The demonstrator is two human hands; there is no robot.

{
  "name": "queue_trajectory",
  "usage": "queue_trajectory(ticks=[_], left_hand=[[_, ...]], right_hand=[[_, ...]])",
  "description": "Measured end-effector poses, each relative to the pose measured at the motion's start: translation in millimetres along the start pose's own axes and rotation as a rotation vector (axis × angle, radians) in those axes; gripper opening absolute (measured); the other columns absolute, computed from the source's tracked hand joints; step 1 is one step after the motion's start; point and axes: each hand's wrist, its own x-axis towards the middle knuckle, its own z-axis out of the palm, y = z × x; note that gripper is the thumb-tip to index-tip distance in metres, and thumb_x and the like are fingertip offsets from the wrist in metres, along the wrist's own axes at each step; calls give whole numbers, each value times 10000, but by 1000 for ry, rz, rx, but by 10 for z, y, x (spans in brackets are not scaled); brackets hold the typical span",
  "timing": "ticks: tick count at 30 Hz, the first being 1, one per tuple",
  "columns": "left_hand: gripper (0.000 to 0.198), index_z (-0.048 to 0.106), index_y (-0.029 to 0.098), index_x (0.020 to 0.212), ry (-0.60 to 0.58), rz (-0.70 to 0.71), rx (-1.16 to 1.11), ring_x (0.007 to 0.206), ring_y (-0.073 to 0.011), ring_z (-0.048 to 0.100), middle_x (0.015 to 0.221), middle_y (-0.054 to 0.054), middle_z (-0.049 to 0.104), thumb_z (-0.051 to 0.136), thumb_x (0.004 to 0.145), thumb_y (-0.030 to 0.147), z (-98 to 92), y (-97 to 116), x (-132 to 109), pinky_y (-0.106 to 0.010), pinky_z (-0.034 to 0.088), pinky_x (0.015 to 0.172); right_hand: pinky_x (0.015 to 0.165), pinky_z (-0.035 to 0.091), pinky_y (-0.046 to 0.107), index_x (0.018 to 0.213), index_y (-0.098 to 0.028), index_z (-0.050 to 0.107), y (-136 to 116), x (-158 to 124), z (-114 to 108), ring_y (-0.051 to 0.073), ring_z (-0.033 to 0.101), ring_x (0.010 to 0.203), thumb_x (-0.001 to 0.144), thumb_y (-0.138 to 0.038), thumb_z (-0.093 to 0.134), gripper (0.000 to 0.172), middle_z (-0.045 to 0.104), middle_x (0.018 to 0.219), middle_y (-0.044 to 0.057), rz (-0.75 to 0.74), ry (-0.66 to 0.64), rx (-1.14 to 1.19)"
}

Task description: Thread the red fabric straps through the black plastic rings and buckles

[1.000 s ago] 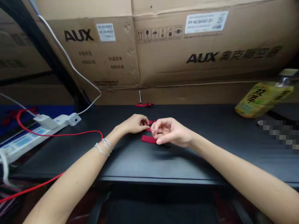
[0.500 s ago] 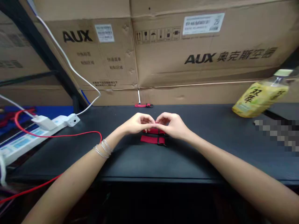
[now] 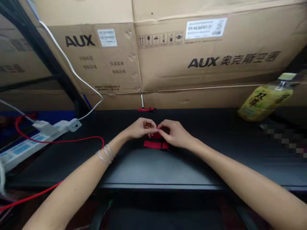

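My left hand [image 3: 141,128] and my right hand [image 3: 175,133] meet over the middle of the black tabletop. Their thumbs and fingertips pinch together on a red strap, of which only a sliver shows between them. Just below the fingers lies another piece of red strap [image 3: 157,136], partly covered by the hands. Nearer to me a red strap with a black buckle [image 3: 153,145] lies flat, its right end beside my right hand. One more red strap with a black end [image 3: 144,110] lies at the back against the cardboard.
Cardboard boxes [image 3: 165,72] stand along the back. On the left lie a white power strip [image 3: 26,145], a red cable [image 3: 72,140] and a white cable [image 3: 62,52] near a black metal post. A yellow-labelled bottle [image 3: 263,100] leans at the right. The tabletop's front edge [image 3: 168,186] is near me.
The view has shifted slightly. My right hand has turned a little, opening a wider gap between its thumb and curled fingers, while both hands' fingertips stay together.
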Motion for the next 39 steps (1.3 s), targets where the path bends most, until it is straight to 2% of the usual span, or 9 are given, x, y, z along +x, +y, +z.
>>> queue_trajectory(ticks=[16, 39], left_hand=[[362, 580, 113, 762, -26, -20, 13, 563, -94, 549, 620, 10, 587, 711, 719, 448, 2, -14, 10, -235, 445, 593], [334, 576, 116, 781, -73, 11, 18, 598, -99, 552, 653, 1, 586, 684, 757, 431, -17, -6, -14, -233, 438, 596]], right_hand=[[687, 435, 257, 842, -147, 659, 4, -1, -4, 142, 580, 724, 852, -171, 558, 105, 650, 812, 61, -36, 2, 2], [679, 438, 251, 800, -150, 669, -44, 4, -3, 135, 594, 715, 836, -186, 572, 109, 683, 797, 49, 48, 29, 135]])
